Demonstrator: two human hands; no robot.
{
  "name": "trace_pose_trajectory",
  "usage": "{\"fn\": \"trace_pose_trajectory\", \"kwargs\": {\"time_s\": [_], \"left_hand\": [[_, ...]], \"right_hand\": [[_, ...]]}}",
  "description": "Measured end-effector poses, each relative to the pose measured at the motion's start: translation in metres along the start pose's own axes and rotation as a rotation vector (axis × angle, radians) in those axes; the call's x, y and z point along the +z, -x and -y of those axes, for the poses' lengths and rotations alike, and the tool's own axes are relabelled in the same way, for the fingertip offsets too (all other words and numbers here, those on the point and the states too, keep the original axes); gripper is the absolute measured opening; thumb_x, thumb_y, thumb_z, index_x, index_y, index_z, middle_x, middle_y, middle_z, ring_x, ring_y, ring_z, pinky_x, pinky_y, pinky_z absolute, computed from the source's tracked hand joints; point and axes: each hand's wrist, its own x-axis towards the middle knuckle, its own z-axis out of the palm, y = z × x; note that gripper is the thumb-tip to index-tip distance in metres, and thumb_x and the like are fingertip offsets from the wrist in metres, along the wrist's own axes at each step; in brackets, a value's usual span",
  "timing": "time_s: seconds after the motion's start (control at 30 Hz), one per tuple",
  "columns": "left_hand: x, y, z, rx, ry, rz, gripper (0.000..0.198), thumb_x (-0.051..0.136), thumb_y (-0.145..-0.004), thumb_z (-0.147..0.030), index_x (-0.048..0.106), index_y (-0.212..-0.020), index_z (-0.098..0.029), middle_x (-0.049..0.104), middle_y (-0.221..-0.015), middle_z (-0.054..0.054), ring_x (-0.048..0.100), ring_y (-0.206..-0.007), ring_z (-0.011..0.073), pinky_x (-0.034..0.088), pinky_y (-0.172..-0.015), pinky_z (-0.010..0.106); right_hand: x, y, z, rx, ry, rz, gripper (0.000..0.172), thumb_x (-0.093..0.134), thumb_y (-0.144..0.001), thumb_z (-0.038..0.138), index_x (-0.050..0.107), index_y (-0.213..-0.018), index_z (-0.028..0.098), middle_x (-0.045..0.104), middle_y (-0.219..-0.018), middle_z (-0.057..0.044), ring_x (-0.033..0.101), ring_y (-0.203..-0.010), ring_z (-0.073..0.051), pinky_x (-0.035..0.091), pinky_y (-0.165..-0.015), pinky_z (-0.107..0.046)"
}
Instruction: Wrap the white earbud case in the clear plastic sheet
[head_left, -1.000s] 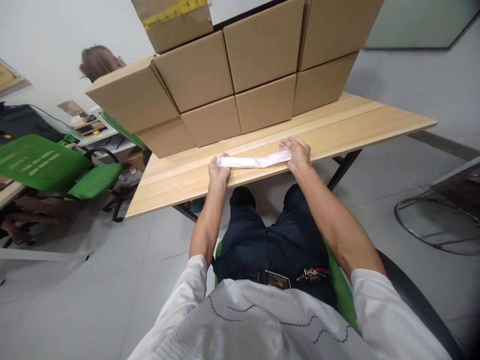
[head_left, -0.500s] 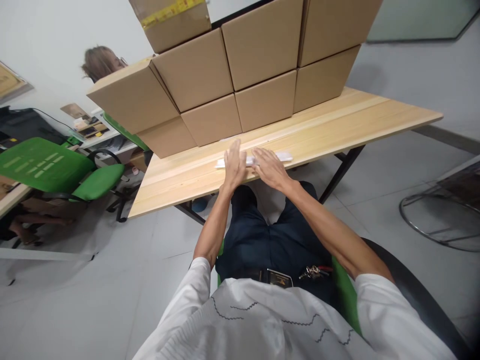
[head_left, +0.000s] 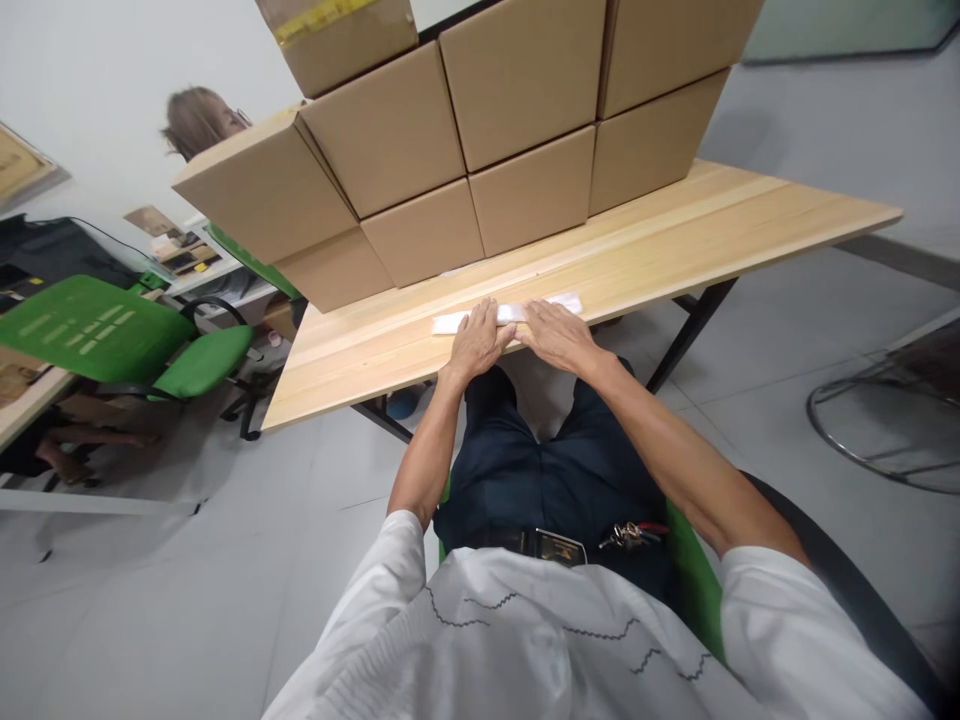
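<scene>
A narrow white strip (head_left: 511, 314), perhaps folded paper or cloth, lies flat along the front of the wooden table (head_left: 360, 345). My left hand (head_left: 478, 340) rests on it left of its middle, fingers stretched out and palm down. To the right of that, my right hand (head_left: 555, 332) also lies flat across the strip, its fingers extended to the left. The thumbs nearly meet at the strip's near edge. Both ends of the strip and a short piece between the hands show; the rest is under my fingers.
Stacked cardboard boxes (head_left: 532, 190) form a wall along the table's back. Another person (head_left: 201, 122) is partly hidden behind them. A green chair (head_left: 199, 365) stands to the left, and a round metal stool frame (head_left: 885, 440) is on the floor at right.
My left hand has lowered from a raised, edge-on pose to lie flat on the strip. The right hand stays on it, shifted slightly right. The view has tilted a little.
</scene>
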Motion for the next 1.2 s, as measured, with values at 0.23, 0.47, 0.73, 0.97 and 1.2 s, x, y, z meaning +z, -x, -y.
{"fn": "trace_pose_trajectory", "kwargs": {"time_s": [0.23, 0.47, 0.73, 0.97, 1.2], "left_hand": [[-0.006, 0.008, 0.016, -0.083, -0.041, 0.044, 0.071, 0.043, -0.121, -0.057, 0.045, -0.175, -0.011, 0.049, -0.184, 0.022, 0.042, -0.175, 0.0349, 0.031, -0.145, 0.052], [-0.012, 0.009, 0.024, -0.167, -0.055, 0.139, 0.083, 0.039, -0.121, -0.06, 0.039, -0.177, 0.0, 0.032, -0.192, 0.026, 0.028, -0.182, 0.039, 0.023, -0.149, 0.052], [-0.013, 0.015, 0.037, -0.193, -0.092, 0.11, 0.082, 0.038, -0.12, -0.062, 0.044, -0.173, 0.0, 0.036, -0.19, 0.028, 0.033, -0.18, 0.0406, 0.026, -0.147, 0.051], [-0.012, 0.017, 0.045, -0.216, -0.096, 0.08, 0.081, 0.039, -0.12, -0.063, 0.049, -0.169, 0.001, 0.039, -0.187, 0.031, 0.036, -0.178, 0.0398, 0.029, -0.145, 0.048], [-0.008, 0.02, 0.045, -0.198, -0.076, 0.02, 0.073, 0.045, -0.119, -0.062, 0.061, -0.155, -0.001, 0.059, -0.171, 0.03, 0.052, -0.167, 0.0389, 0.038, -0.138, 0.045]], "right_hand": [[0.003, 0.003, -0.018, 0.04, 0.032, -0.033, 0.077, 0.038, -0.121, 0.05, 0.052, -0.17, -0.008, 0.053, -0.176, -0.031, 0.049, -0.168, -0.043, 0.037, -0.14, -0.057], [-0.001, 0.009, -0.034, 0.08, 0.036, -0.033, 0.074, 0.04, -0.12, 0.048, 0.053, -0.168, -0.007, 0.054, -0.176, -0.03, 0.049, -0.167, -0.041, 0.034, -0.142, -0.056], [-0.005, 0.014, -0.053, 0.141, 0.044, -0.04, 0.075, 0.035, -0.12, 0.05, 0.056, -0.166, -0.005, 0.055, -0.175, -0.031, 0.052, -0.165, -0.041, 0.039, -0.139, -0.056], [-0.007, 0.019, -0.06, 0.197, 0.049, -0.023, 0.076, 0.034, -0.118, 0.05, 0.053, -0.168, -0.004, 0.052, -0.178, -0.03, 0.047, -0.168, -0.041, 0.034, -0.141, -0.058], [-0.011, 0.022, -0.061, 0.167, 0.069, -0.018, 0.072, 0.034, -0.117, 0.047, 0.057, -0.163, -0.003, 0.057, -0.172, -0.033, 0.052, -0.163, -0.043, 0.04, -0.136, -0.059]]}}
